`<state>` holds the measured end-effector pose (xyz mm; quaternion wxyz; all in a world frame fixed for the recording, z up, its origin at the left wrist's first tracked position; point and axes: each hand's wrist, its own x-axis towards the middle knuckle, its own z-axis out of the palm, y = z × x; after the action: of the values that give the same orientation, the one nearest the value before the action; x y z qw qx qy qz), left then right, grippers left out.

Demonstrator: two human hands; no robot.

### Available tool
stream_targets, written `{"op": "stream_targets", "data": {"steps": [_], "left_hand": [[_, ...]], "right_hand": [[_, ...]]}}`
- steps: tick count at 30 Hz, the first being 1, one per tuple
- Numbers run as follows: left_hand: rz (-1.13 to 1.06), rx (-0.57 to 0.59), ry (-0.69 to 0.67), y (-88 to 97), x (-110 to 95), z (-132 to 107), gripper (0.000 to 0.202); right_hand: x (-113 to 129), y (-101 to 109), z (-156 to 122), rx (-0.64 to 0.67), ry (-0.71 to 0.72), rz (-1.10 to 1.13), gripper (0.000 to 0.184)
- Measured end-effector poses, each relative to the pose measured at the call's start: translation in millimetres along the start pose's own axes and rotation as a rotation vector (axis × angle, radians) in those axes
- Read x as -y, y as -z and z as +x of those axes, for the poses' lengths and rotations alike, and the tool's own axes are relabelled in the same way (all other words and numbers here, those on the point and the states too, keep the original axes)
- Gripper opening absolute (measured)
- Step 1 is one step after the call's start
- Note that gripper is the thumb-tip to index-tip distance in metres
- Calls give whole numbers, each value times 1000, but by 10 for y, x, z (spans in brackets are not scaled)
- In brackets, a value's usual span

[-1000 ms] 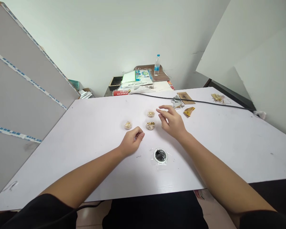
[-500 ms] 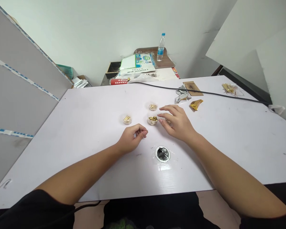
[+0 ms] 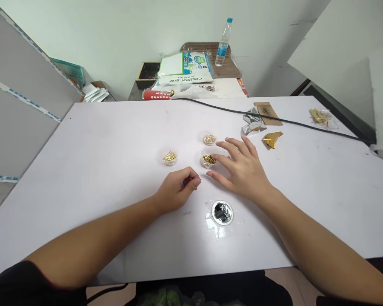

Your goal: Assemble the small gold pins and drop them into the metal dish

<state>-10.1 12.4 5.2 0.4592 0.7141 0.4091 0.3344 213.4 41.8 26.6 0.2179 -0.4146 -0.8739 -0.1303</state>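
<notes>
My left hand is closed in a pinch above the white table, with a tiny tip showing at the fingertips, too small to name. Fingers apart, my right hand hovers at the middle cup of small gold pieces, its index fingertip at the rim. Beyond that stands a clear cup of pale gold pieces. To the left is another clear cup holding thin gold pins. A further cup behind my right hand is mostly hidden.
A round black-and-silver disc is taped to the table. A black cable crosses the back. Foil packets, a brown card and a plastic bag lie at the right. A water bottle stands behind.
My right hand has spread its fingers wider and come closer to the middle cup. My left hand keeps its pinch. The whole view has shifted slightly.
</notes>
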Motion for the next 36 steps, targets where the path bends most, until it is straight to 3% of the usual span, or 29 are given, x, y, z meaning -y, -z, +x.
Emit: {"op": "stream_targets", "data": {"steps": [4,9,11,13,17,29,33,36], "left_hand": [[-1,12,-8,0,-4,5,21],[15,13,13,3,-12,-9,20],[14,16,21,5,-10,-12,21],[13,19,23,7,-4,-10,21],[20,21,16,11,9,3,22],[98,22,-8,14,17,18,24],[195,3,-148,-1,0,-26,17],[340,-80,-467,-15,-145,-88,7]], "right_hand": [[-84,141,139,112,22,17,46],[-448,479,148,206,36,171,54],[-594,586,95,208,-14,244,44],[-683,642,52,241,-43,272,23],[-684,618,89,302,-50,174,25],[-750,372,409,681,-54,63,34],[-723,463,424,703,-132,87,44],[-716,543,344,544,-193,138,36]]}}
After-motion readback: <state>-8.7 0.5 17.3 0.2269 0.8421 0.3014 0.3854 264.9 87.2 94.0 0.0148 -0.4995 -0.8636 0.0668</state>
